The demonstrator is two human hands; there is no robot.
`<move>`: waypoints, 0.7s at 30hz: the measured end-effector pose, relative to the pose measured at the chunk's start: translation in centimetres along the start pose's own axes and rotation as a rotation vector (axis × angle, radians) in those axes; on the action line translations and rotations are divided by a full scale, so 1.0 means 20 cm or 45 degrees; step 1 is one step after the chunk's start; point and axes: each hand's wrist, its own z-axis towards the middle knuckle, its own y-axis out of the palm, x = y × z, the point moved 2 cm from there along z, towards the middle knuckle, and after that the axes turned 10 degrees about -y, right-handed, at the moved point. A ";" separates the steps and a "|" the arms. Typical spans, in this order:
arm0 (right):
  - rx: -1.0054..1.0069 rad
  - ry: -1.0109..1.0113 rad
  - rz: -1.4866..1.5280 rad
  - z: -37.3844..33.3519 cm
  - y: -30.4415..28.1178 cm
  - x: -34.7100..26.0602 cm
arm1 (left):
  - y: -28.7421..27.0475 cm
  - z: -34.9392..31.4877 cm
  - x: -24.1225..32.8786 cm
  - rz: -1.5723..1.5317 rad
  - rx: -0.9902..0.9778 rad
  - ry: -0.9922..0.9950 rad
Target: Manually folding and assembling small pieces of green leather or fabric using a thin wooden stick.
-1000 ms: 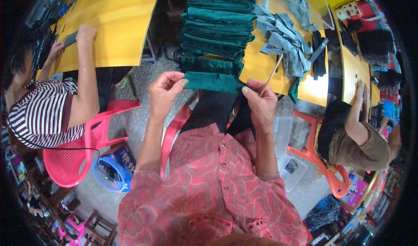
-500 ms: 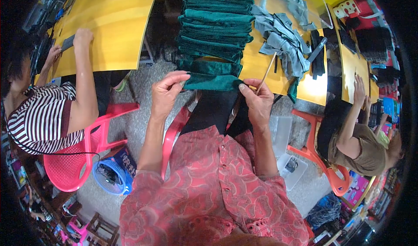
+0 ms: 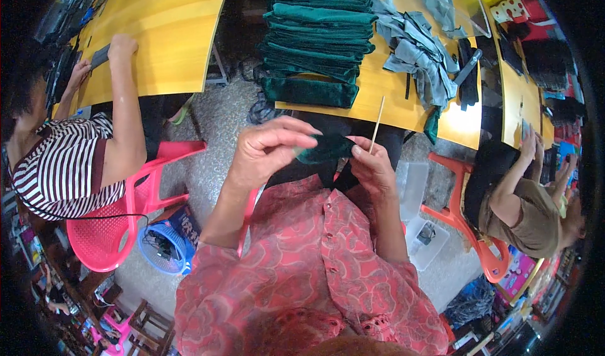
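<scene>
A yellow, smooth-topped table [image 3: 413,111] fills the upper centre of the frame above a speckled grey floor [image 3: 208,119]. On it lies a stack of dark green folds [image 3: 318,37], plush and glossy like velvet, with a separate flat green piece [image 3: 309,92] at the table's near edge. Crumpled, limp grey-blue cloth [image 3: 416,47] sprawls to the right of the stack. In the middle of the frame, below the table edge, the green strip [image 3: 328,149] hangs between the two hands, soft, curved and partly blurred. The right hand [image 3: 376,170] pinches its right end between thumb and fingers, a slender straight stick [image 3: 379,119] rising from the same grasp. The left hand [image 3: 268,151] has its fingers bent with a narrow space to the thumb, at the strip's left end; I cannot tell whether the tips grip it. Half a second ago the strip was drawn out flat just under the stack; now both hands sit lower in the frame and closer together, and the strip looks shorter and slack.
</scene>
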 end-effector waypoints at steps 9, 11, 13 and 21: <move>-0.169 0.073 0.296 0.00 0.05 0.08 | -0.04 -0.04 0.04 -0.295 -0.123 0.076; -0.139 -0.120 0.249 0.04 0.05 0.03 | -0.07 -0.05 0.02 -0.274 -0.089 0.057; -0.032 -0.289 0.163 0.07 0.05 -0.02 | -0.12 -0.05 0.00 -0.054 0.173 -0.004; 0.323 -0.763 -0.668 0.26 0.11 -0.11 | -0.18 0.06 -0.17 0.339 0.563 -0.108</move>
